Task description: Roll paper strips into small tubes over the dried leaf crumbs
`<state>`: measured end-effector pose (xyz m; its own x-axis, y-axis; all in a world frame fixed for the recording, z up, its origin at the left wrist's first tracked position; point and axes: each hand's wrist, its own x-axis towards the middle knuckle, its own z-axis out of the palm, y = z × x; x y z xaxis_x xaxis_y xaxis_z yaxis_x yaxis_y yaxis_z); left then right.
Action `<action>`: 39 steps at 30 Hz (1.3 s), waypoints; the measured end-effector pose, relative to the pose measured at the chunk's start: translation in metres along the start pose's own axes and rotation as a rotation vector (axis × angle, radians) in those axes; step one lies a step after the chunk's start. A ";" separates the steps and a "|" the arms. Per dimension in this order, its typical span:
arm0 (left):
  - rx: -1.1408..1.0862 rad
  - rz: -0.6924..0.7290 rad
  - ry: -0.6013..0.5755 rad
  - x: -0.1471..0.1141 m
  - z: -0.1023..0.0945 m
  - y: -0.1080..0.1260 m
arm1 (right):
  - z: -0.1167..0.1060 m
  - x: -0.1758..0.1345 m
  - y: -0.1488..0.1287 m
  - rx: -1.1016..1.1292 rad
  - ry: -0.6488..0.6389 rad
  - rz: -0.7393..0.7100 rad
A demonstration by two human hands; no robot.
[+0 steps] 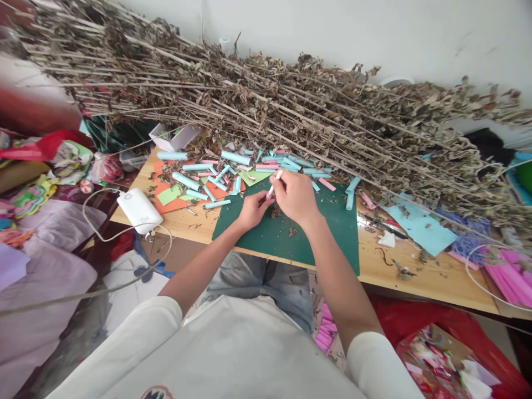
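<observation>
Over the green cutting mat [332, 238], my two hands meet near its middle. My right hand [296, 197] is closed around a slim white pen-like stick [271, 190], held tilted, its upper end showing above the thumb. At the stick's lower end my left hand [254, 210] is pinched, fingertips touching or almost touching it. A small pinkish bit shows there; what the left fingers hold is too small to name. Crumbs of dry leaf lie on the mat below. Just beyond the hands are several rolled blue paper tubes [236, 158] and a few pink paper tubes [327, 184].
Dried leafy stalks [266, 105] heap across the table's back. On the left are a white power bank [139, 209] with a cable and orange paper [160, 191]. At right lie a blue sheet [424, 224], a dark pen-like tool [384, 226] and pink paper [509, 277].
</observation>
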<state>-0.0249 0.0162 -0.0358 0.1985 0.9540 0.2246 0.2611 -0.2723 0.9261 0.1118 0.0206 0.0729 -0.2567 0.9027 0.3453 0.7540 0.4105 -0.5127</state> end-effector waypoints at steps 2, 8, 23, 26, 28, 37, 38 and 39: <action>-0.024 -0.008 -0.004 0.000 0.000 0.000 | 0.000 0.003 0.001 0.018 0.006 0.019; -0.093 -0.046 -0.008 0.000 0.002 -0.004 | -0.020 -0.009 0.004 0.219 0.095 0.058; -0.064 -0.077 -0.021 -0.001 0.001 -0.004 | -0.007 -0.131 0.070 -0.410 -0.218 0.034; -0.024 -0.077 -0.018 -0.001 0.000 -0.004 | -0.013 -0.120 0.065 -0.388 -0.289 0.034; -0.022 -0.074 -0.023 -0.001 0.000 -0.004 | -0.013 -0.109 0.058 -0.343 -0.251 0.039; 0.034 -0.043 -0.004 -0.001 0.000 -0.001 | 0.039 -0.070 0.053 -0.129 -0.116 0.102; 0.034 -0.043 -0.008 -0.001 0.000 -0.001 | 0.042 -0.070 0.055 -0.080 -0.078 0.122; 0.032 -0.042 -0.014 -0.002 0.000 -0.001 | 0.044 -0.070 0.057 -0.021 -0.025 0.149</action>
<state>-0.0258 0.0151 -0.0372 0.1996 0.9630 0.1812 0.2996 -0.2360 0.9244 0.1459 -0.0135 -0.0152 -0.1556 0.9564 0.2473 0.7974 0.2693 -0.5400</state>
